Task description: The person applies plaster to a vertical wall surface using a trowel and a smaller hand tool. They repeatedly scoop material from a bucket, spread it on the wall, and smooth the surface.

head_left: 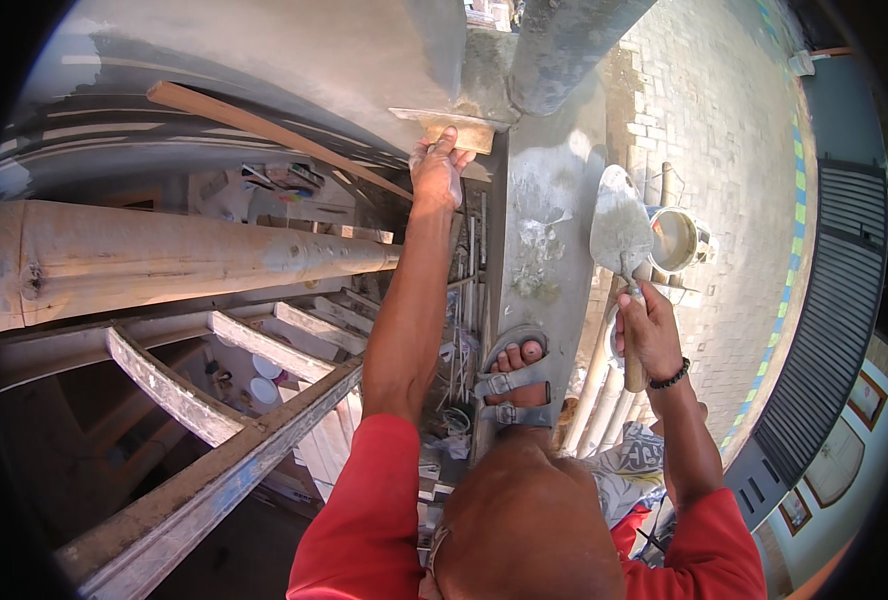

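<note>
Out in front, the fingers of my left hand (pixel 437 170) are closed around a small wooden board (pixel 472 134), a beige strip with a straight edge. It lies against the grey plastered surface (pixel 486 75) near the foot of a column. On the right, my right hand (pixel 648 335) grips the handle of a pointing trowel (pixel 619 215). The trowel blade points away from me, smeared with grey mortar, and touches nothing that I can make out. Below it and beyond stands a bucket (pixel 673 240), partly hidden by the blade.
My sandalled foot (pixel 519 375) rests on a narrow grey concrete ledge (pixel 552 215). To the left are a thick bamboo pole (pixel 184 255), a wooden ladder-like frame (pixel 224 430) and a slanting plank (pixel 264 130) above a deep drop. Paving and a dark gate (pixel 824 290) lie far right.
</note>
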Available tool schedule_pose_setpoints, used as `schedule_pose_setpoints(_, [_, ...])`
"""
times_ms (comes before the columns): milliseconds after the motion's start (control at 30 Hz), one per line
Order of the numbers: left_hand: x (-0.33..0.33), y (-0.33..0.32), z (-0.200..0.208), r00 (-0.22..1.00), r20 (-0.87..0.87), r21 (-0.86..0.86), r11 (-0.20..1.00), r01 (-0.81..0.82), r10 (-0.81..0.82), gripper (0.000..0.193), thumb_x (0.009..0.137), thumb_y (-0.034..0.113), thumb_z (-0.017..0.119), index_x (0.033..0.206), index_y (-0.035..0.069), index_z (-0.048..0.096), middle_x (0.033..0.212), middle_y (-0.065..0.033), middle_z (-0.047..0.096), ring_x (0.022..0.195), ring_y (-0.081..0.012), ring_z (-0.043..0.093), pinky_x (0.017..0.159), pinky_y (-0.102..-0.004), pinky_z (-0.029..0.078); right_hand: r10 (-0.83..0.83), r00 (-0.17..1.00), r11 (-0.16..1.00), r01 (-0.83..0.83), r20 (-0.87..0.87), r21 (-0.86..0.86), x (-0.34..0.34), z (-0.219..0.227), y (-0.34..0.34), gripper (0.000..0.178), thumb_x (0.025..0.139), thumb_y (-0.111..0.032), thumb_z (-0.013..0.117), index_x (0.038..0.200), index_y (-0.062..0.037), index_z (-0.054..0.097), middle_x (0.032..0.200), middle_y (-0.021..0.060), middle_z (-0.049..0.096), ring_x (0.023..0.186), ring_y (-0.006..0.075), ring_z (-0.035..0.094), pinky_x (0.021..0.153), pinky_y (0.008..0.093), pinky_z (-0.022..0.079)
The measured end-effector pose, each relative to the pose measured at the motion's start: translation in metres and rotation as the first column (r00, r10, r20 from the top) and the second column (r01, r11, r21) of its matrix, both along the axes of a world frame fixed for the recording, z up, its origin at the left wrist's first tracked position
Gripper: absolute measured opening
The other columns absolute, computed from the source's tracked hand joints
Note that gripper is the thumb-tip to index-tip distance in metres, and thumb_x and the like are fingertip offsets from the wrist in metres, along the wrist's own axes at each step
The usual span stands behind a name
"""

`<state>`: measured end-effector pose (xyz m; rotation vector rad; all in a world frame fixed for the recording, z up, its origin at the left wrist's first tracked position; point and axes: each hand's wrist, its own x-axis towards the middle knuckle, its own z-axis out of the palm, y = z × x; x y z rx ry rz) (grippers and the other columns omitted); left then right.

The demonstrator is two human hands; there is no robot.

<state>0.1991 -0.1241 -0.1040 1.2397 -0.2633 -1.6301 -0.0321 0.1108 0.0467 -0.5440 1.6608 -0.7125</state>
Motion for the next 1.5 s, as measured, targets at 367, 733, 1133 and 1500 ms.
schedule_pose_setpoints(367, [-0.002,-0.003,-0.003,1.000,-0.013,0.003,1.000,0.021,-0.021,0.036,0.087,0.010,0.065,0.114,0.003,0.042,0.104,-0.0117,0.059,0.092,-0.0262,0.063,0.076,-0.0391,0.054,-0.014,1.000,1.000,0.014,0.006,0.027,-0.024,0.006,0.035,0.016,0.092,-0.018,0.051,0.097,-0.0022,0.052,0.061,0.0023,0.051,0.045,0.0097,0.050,0.040,0.0238,0.040])
schedule_pose_setpoints(733, [0.000,-0.006,-0.006,0.998,0.006,0.018,0.997,0.069,-0.069,0.039,0.089,0.011,0.063,0.121,0.002,0.042,0.114,-0.0123,0.055,0.101,-0.0289,0.058,0.084,-0.0433,0.051,-0.215,0.975,0.975,0.212,-0.048,-0.067,-0.064,0.020,0.073,0.023,0.094,-0.024,0.052,0.099,-0.0023,0.051,0.061,0.0029,0.051,0.046,0.0092,0.050,0.042,0.0233,0.041])
schedule_pose_setpoints(1133, [0.015,-0.014,-0.022,0.993,0.055,0.028,0.994,0.105,-0.107,0.037,0.086,0.016,0.067,0.116,0.001,0.051,0.113,-0.0132,0.059,0.107,-0.0266,0.057,0.096,-0.0402,0.047,0.465,0.683,0.885,-0.342,-0.563,0.317,-0.165,-0.016,0.202,0.037,0.082,-0.011,0.054,0.118,-0.0057,0.050,0.080,0.0200,0.062,0.066,0.0270,0.063,0.059,0.0371,0.051])
schedule_pose_setpoints(1500, [0.037,-0.019,-0.018,0.984,0.008,0.040,0.984,0.175,-0.175,0.041,0.087,0.016,0.065,0.120,0.000,0.049,0.120,-0.0136,0.058,0.115,-0.0267,0.054,0.104,-0.0415,0.042,0.557,0.797,0.511,-0.108,-0.233,0.853,-0.156,-0.194,0.250,0.041,0.077,-0.013,0.058,0.115,0.0017,0.056,0.113,0.0225,0.062,0.108,0.0356,0.059,0.091,0.0444,0.048])
